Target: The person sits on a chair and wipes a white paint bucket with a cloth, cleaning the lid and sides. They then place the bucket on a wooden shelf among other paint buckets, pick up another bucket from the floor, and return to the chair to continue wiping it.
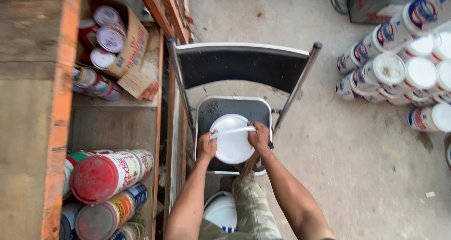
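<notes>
Round white plastic bucket [231, 139] sits on black folding metal chair [244, 70] seat. Left hand [206, 146] clenched on bucket's left rim; right hand [259, 137] clenched on right rim beside white handle [233, 131].

The bucket [231, 141] on the chair [239, 70] is plain white, handle included. The chair's seat and back are black, framed in grey metal. At nine o'clock, cans [105, 174] with red lids (dusty, faded) sit on orange-edged shelves [58, 127]. At two o'clock, white buckets [404, 70] carry blue-and-red labels. The trousers [251, 212] are camouflage green.
</notes>
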